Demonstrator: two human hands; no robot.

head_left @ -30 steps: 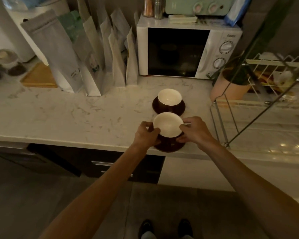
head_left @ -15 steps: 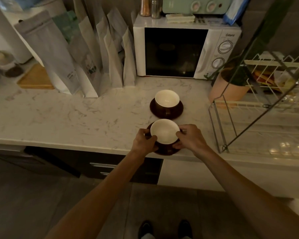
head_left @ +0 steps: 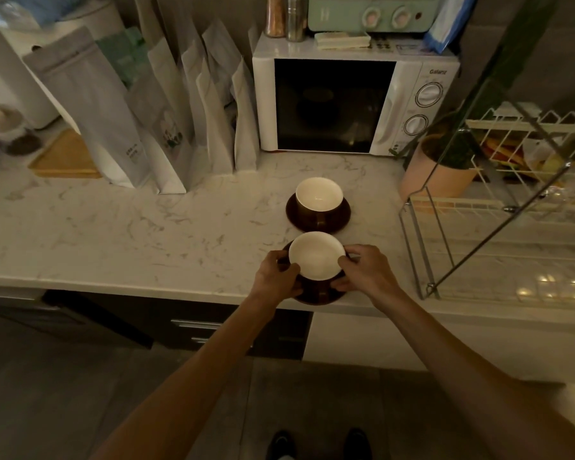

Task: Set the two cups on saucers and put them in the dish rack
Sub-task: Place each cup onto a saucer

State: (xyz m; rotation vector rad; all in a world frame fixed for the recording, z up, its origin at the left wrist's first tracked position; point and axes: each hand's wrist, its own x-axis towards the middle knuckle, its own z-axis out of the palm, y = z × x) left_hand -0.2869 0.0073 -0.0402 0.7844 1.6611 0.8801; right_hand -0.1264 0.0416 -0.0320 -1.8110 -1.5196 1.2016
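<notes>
both cups sit on saucers. my left hand (head_left: pixel 277 277) and right hand (head_left: pixel 365 273) clamp the near saucer (head_left: pixel 319 295) under the near cup (head_left: pixel 316 256) at the table (head_left: pixel 120 234) edge. far cup (head_left: pixel 318 199) waits; dish rack (head_left: pixel 498 207) holds neither, i judge.

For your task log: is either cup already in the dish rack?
No: both the near cup and the far cup sit on saucers on the counter.
</notes>
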